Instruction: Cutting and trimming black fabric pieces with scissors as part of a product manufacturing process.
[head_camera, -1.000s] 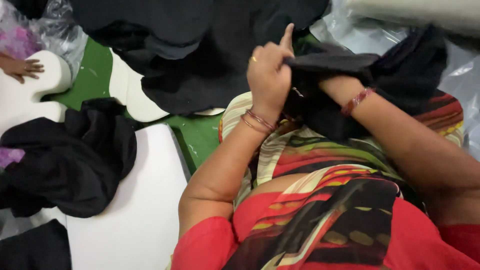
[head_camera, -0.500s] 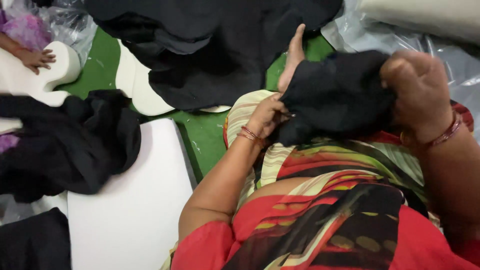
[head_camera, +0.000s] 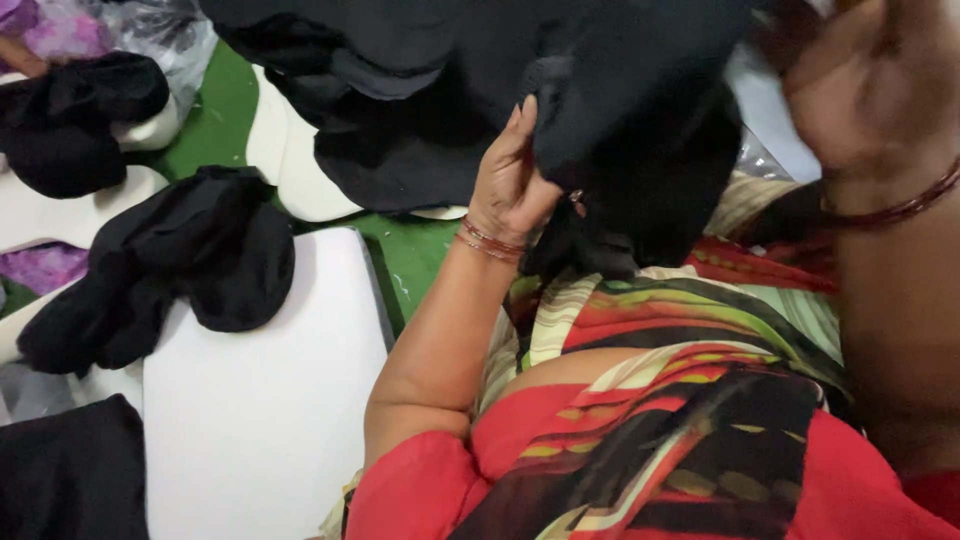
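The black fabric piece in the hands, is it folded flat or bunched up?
Bunched: the black fabric piece hangs crumpled between the left hand and right hand.

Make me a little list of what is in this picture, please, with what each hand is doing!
left hand: grips a black cloth from below, fingers up
right hand: raised at the top right, close to the camera, blurred; touches the same cloth's edge
bangles: thin red ones on the left wrist
white boards: flat on the green surface
black bundle: crumpled on a white board, at the left
clothing: red, green and cream stripes
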